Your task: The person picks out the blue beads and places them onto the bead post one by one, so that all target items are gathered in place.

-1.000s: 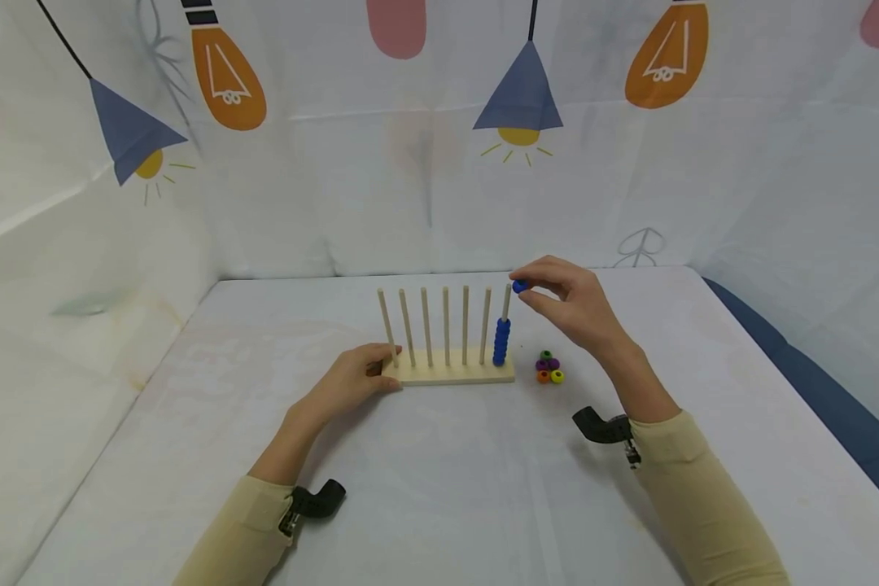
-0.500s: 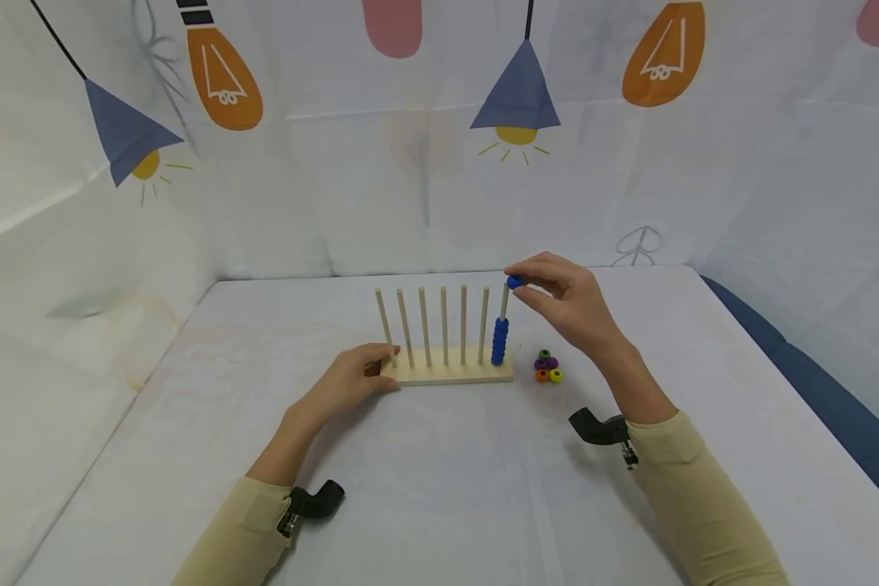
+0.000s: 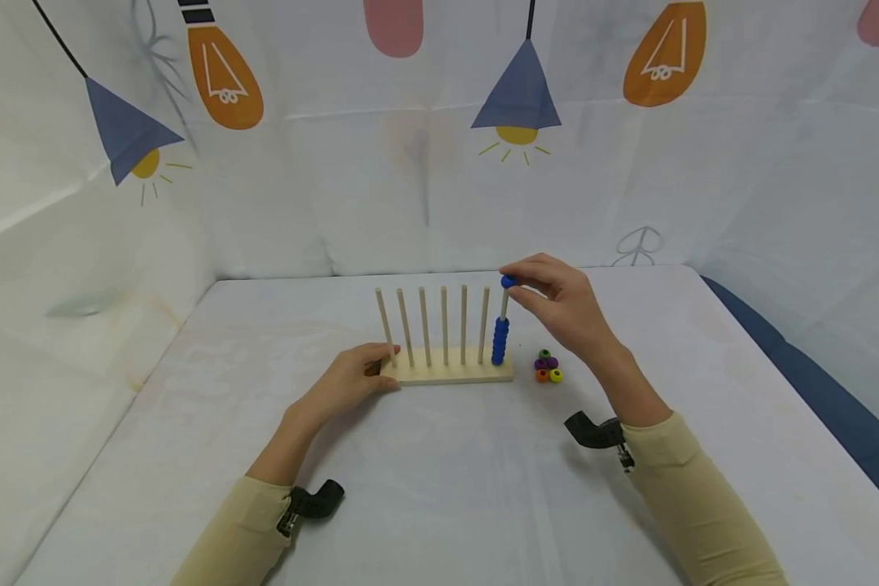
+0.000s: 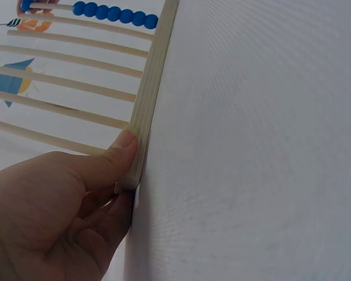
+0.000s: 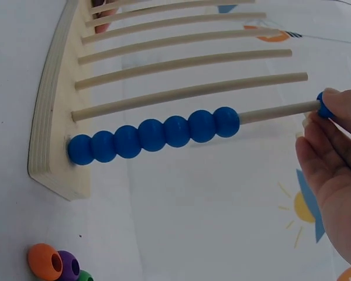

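Note:
A pale wooden rack (image 3: 447,374) with a row of upright pegs stands on the table. Its left end is gripped by my left hand (image 3: 344,378), thumb on the near side in the left wrist view. Several blue beads (image 5: 152,135) are stacked at the bottom of the rightmost peg (image 5: 278,111); the other pegs carry none. Between thumb and fingertips my right hand (image 3: 564,301) pinches one more blue bead (image 3: 509,282) at that peg's tip. In the right wrist view this bead (image 5: 324,105) meets the tip, partly hidden by the thumb.
Right of the rack lies a small cluster of loose beads: a green bead (image 3: 545,354), purple ones (image 3: 553,363), an orange bead (image 3: 542,376) and a yellow bead (image 3: 556,376). A white printed cloth (image 3: 425,195) hangs behind the table (image 3: 439,488).
My right hand has moved slightly left with its blue bead, from beside the rightmost peg to over its tip. The left hand keeps its grip on the rack.

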{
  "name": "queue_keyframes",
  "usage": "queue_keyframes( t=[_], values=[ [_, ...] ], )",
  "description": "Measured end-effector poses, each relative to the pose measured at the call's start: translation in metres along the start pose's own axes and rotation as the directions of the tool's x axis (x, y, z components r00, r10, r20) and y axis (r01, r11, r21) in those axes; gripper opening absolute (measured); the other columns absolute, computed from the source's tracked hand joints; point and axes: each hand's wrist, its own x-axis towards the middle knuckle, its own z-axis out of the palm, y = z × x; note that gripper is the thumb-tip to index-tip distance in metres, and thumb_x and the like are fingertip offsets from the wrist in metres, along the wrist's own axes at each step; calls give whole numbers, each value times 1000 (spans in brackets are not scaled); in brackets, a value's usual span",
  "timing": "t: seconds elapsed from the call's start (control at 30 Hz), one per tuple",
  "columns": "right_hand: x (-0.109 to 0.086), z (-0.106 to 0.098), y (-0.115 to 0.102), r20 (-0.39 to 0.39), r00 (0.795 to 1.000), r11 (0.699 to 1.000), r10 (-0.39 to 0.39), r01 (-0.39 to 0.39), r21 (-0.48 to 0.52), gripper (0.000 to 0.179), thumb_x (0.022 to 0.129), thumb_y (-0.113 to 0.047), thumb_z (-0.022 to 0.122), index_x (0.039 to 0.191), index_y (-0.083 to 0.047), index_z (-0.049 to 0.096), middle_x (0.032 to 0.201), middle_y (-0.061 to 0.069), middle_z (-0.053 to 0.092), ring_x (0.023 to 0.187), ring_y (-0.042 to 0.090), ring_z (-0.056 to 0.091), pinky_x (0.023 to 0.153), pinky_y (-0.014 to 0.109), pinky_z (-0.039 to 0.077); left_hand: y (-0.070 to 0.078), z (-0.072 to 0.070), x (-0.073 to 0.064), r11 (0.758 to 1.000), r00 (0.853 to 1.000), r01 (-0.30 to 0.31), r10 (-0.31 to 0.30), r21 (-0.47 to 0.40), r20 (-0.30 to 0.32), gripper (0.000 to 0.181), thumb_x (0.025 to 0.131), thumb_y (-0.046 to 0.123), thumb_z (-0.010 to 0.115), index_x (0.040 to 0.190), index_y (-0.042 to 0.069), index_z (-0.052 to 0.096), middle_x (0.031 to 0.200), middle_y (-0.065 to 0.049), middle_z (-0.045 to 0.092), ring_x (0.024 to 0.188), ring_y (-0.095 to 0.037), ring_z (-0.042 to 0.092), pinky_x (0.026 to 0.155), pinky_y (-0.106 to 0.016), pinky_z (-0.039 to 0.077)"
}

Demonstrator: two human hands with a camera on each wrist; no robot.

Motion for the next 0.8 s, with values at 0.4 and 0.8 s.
queue_keyframes(
  t=[0.4, 0.8],
  values=[
    [-1, 2, 5, 26, 1000, 999, 12, -14, 44, 27, 91, 0, 68, 118, -5, 71, 110, 9, 68, 99, 6, 61, 96, 14, 51, 2, 0, 0, 1000, 1000, -9, 9, -5, 1, 31, 86, 22, 77, 116, 19, 69, 143, -6, 58, 137, -28, 51, 108, -43, 48],
    [-1, 2, 8, 54, 999, 999, 3, -6, 54, 26, 90, 2, 68, 115, -3, 71, 108, 11, 68, 99, 5, 62, 96, 14, 51, 1, 0, 0, 1000, 1000, 12, -12, -22, 2, 40, 86, 22, 77, 125, 19, 67, 144, -5, 57, 138, -27, 50, 109, -43, 46]
  ],
)
